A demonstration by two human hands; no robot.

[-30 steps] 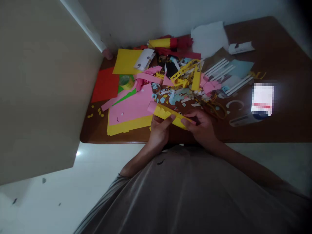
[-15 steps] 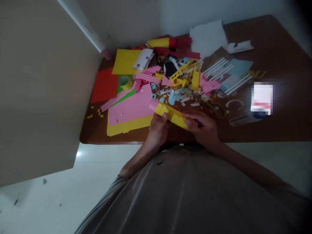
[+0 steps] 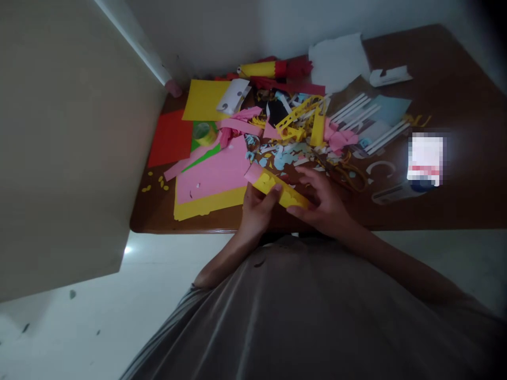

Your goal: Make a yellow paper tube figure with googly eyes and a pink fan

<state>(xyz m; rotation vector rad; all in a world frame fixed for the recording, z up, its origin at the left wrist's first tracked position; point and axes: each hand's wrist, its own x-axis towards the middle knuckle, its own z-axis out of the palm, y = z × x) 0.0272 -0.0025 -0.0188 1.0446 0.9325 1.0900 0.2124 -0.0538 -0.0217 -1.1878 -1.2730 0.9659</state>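
A paper tube point(image 3: 291, 196), yellow with scalloped pieces and a pink end, slants above the table's front edge. My left hand point(image 3: 259, 206) grips it from below, thumb pressed on its yellow side. At the tube's lower right end is my right hand point(image 3: 322, 203), open, fingers spread and thumb along the lower edge; whether it touches the tube I cannot tell. Behind the tube lie a large pink sheet point(image 3: 216, 171) over a yellow sheet point(image 3: 209, 205), and many small paper scraps point(image 3: 287, 155). Scissors point(image 3: 352, 174) with yellowish handles rest beyond my right hand.
The brown table point(image 3: 447, 211) stands against a wall. On it are a red sheet point(image 3: 170, 138), a short yellow-green roll point(image 3: 204, 134), yellow cut-outs point(image 3: 317, 126), white strips point(image 3: 386, 138), a clear bottle point(image 3: 396, 195) and a glowing blurred patch point(image 3: 425, 158). A pale panel point(image 3: 71, 148) rises at left.
My right hand has loosened from the tube and its fingers have lifted and spread. My left thumb has shifted a little right along the tube.
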